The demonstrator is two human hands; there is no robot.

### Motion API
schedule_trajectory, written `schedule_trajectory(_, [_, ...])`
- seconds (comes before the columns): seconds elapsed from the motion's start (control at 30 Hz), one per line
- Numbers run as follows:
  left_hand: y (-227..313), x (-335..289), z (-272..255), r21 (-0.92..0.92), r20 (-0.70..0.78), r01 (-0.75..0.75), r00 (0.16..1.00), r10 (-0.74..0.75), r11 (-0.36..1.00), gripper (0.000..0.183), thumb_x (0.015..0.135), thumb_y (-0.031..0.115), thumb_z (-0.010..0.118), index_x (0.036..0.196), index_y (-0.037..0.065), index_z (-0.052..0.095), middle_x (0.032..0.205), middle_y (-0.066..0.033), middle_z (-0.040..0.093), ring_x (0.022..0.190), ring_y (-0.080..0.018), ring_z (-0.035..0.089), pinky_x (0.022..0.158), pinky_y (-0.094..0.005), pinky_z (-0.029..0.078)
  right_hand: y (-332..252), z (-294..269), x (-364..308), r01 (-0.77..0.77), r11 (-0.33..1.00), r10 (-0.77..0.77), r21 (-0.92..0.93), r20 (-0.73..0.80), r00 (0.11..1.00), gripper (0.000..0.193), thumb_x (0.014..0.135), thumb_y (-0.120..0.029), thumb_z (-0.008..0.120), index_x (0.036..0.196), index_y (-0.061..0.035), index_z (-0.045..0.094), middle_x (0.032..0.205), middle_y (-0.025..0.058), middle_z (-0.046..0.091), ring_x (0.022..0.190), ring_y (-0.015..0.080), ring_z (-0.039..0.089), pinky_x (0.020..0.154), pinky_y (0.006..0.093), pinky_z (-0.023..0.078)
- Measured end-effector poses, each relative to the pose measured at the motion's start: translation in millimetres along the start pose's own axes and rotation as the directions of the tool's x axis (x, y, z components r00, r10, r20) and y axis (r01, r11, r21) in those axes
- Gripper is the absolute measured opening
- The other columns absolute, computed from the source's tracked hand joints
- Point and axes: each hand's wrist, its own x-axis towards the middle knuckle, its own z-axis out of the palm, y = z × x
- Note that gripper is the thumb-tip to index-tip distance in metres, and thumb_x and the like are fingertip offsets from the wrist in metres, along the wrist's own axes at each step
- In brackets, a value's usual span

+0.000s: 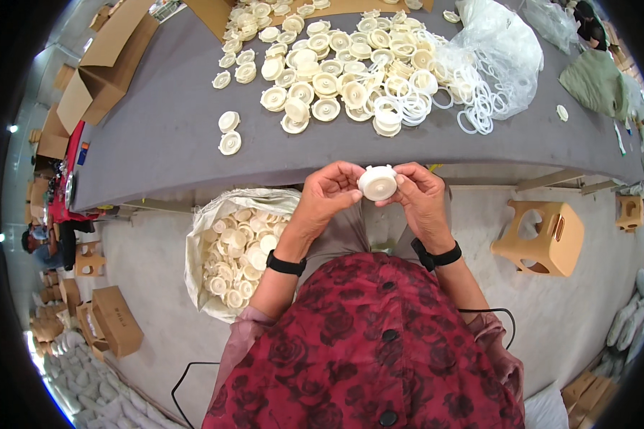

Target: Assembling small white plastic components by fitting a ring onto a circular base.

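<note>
Between my two hands, just off the table's near edge, is a cream round plastic cap [378, 184] with small tabs on its rim. My left hand [329, 196] pinches its left side with thumb and fingers. On the opposite side, my right hand [421, 196] grips it the same way. A heap of similar cream caps [325, 84] covers the far middle of the table. White sealing rings [479, 96] lie loose at that heap's right side, partly spilling from a clear plastic bag [504, 53]. Two stacks of caps [229, 132] sit apart on the left.
A white woven sack [197, 261] full of caps stands by my left forearm, below the grey-covered table [157, 136]. A tan plastic stool [540, 236] is on the floor at right. Cardboard boxes [114, 322] stand at left. Another person [46, 247] is at far left.
</note>
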Motion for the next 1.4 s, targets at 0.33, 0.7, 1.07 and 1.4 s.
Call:
schedule_trajectory(0.33, [-16, -10, 7, -0.032, -0.098, -0.148, 0.985, 0.145, 0.988, 0.03, 0.086, 0.001, 0.072, 0.114, -0.002, 0.064, 0.104, -0.0076, 0.07, 0.094, -0.012, 0.066, 0.088, -0.027, 0.051, 6, -4, -6, 0.07, 0.996, -0.071, -0.046, -0.014, 0.997, 0.017, 0.095, -0.007, 0.066, 0.108, 0.0049, 0.068, 0.098, 0.0091, 0.07, 0.086, 0.0139, 0.068, 0.071, 0.0299, 0.061])
schedule_trajectory(0.7, [10, -9, -1, 0.191, 0.053, -0.092, 0.995, 0.083, 0.977, 0.021, 0.085, -0.002, 0.065, 0.105, -0.004, 0.071, 0.094, -0.0054, 0.072, 0.085, -0.0084, 0.064, 0.079, -0.0251, 0.051, -11, -8, -5, 0.087, 0.94, -0.02, -0.329, 0.201, 0.979, 0.015, 0.091, -0.002, 0.067, 0.104, 0.0036, 0.072, 0.092, 0.0029, 0.068, 0.083, 0.0071, 0.061, 0.074, 0.0219, 0.05])
schedule_trajectory(1.07, [37, 9, -1, 0.44, 0.21, 0.101, 0.954, -0.212, 0.892, 0.026, 0.087, 0.004, 0.065, 0.113, 0.0, 0.063, 0.092, -0.0061, 0.071, 0.086, -0.0085, 0.064, 0.08, -0.0237, 0.05, -4, -6, -3, 0.144, 0.853, 0.019, -0.503, 0.305, 0.952, 0.012, 0.092, -0.004, 0.066, 0.102, 0.0021, 0.07, 0.088, -0.0009, 0.066, 0.079, 0.0048, 0.059, 0.071, 0.0212, 0.05])
schedule_trajectory(1.4, [-36, -6, -3, -0.108, -0.007, -0.044, 0.999, 0.043, 0.993, 0.033, 0.087, 0.005, 0.075, 0.117, 0.0, 0.063, 0.108, -0.0055, 0.069, 0.097, -0.0116, 0.065, 0.088, -0.0263, 0.052, 5, -1, -8, 0.14, 0.958, -0.16, -0.249, -0.062, 0.985, 0.01, 0.093, -0.003, 0.067, 0.101, 0.0017, 0.069, 0.091, 0.0004, 0.068, 0.076, 0.0042, 0.059, 0.067, 0.0193, 0.047])
